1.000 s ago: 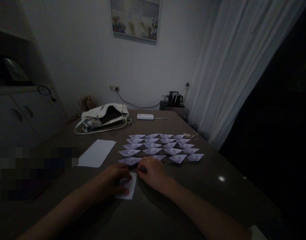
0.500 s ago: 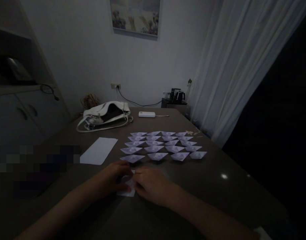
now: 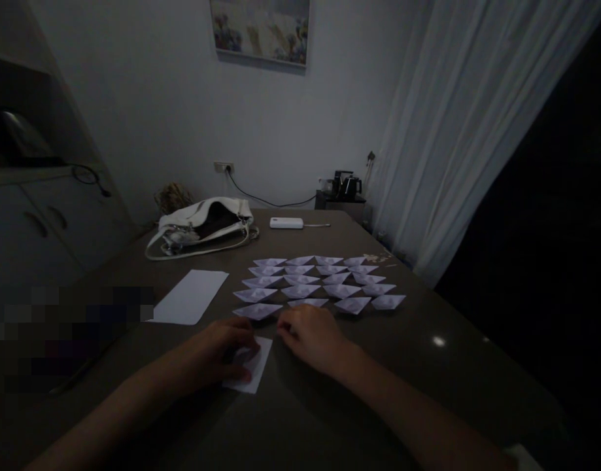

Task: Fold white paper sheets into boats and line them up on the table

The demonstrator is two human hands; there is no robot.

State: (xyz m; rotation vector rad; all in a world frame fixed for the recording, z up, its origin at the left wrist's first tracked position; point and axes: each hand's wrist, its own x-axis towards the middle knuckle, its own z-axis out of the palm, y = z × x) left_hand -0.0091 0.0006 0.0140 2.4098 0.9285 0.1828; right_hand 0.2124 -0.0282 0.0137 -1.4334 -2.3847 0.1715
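A small folded white paper (image 3: 262, 356) lies on the dark table in front of me. My left hand (image 3: 222, 347) grips it, with the curled fingers and the thumb resting on its surface and covering its left part. To its right, apart from the paper, my right hand (image 3: 314, 335) hovers with its fingers curled in, and nothing shows in them. Just beyond both hands stand several folded paper boats (image 3: 301, 279) in rows; my right hand hides part of one in the nearest row. A stack of white paper sheets (image 3: 192, 297) lies to the left of the boats.
A white handbag (image 3: 197, 226) sits at the far left of the table (image 3: 428, 392). Near the back edge is a white power bank (image 3: 286, 223) with a short cable. Small scraps (image 3: 376, 258) lie beyond the boats at right. A white curtain (image 3: 442, 144) hangs on the right.
My right hand has come off the folded paper and moved right and forward, toward the nearest boats. My left hand stays on the paper, which shows more of its surface now.
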